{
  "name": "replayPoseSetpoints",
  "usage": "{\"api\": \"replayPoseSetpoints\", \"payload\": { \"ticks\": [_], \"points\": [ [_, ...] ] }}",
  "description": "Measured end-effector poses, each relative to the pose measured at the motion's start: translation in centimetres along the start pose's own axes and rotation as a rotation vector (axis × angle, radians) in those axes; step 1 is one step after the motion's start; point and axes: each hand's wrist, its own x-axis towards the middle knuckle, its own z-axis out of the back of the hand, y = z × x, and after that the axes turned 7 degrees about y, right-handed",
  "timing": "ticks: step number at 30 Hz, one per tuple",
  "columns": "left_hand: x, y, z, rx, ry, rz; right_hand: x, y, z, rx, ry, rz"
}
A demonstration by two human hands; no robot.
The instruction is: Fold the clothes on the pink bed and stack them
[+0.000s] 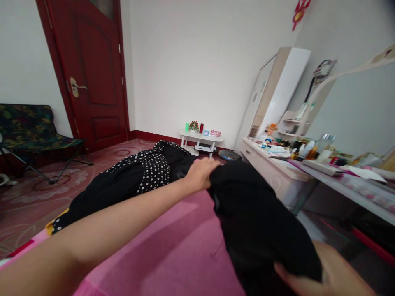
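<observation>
Black garment (256, 213) was held between both hands, over the pink bed (173, 246).
The cloth looked soft, light and limp, likely to sag between grips, and best held at the edges. The left hand (200, 172) was closed on its far end and the right hand (327, 273) clamped its near end. A polka-dot garment (154, 168) lay just beyond the left grip. No writing was readable.

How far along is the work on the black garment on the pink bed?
Done: the black garment lies stretched along the pink bed. In hand: the left hand grips its far end, the right hand its near end. Left: it seems not yet folded, and the polka-dot garment beyond lies spread, untouched.
</observation>
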Motion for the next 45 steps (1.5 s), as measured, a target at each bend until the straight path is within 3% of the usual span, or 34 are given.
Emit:
{"api": "replayPoseSetpoints", "payload": {
  "ticks": [2,4,6,9,12,15,19,30,38,45],
  "points": [
    [3.3,1.2,-1.0,-0.017,-0.197,0.172,2.0,0.4,0.2,0.077,-0.199,0.007],
    [3.7,2.2,-3.6,-0.08,-0.258,0.345,4.2,0.5,-0.9,0.192,-0.277,0.056],
    [1.5,2.9,-7.2,-0.181,-0.164,0.465,6.0,-0.4,-3.3,0.285,-0.176,0.105],
    [-4.4,3.1,-12.4,-0.255,-0.022,0.454,7.6,-2.8,-8.2,0.227,-0.07,0.099],
    [-9.5,2.5,-14.9,-0.263,0.047,0.424,8.1,-4.1,-12.2,-0.085,-0.19,0.106],
    [-11.5,1.5,-15.0,-0.248,0.067,0.399,7.9,-3.7,-14.0,-0.323,-0.33,0.128],
    [-11.6,0.5,-14.2,-0.198,0.067,0.37,7.5,-3.0,-14.2,-0.416,-0.366,0.146],
    [-12.7,-0.4,-14.7,-0.13,0.111,0.367,6.9,-3.5,-14.6,-0.443,-0.386,0.17],
    [-12.8,0.2,-13.9,-0.196,0.041,0.345,7.0,-3.9,-14.5,-0.425,-0.406,0.205],
    [-12.9,1.4,-14.5,-0.381,-0.038,0.345,7.7,-4.9,-14.8,-0.433,-0.458,0.178]
  ]
}}
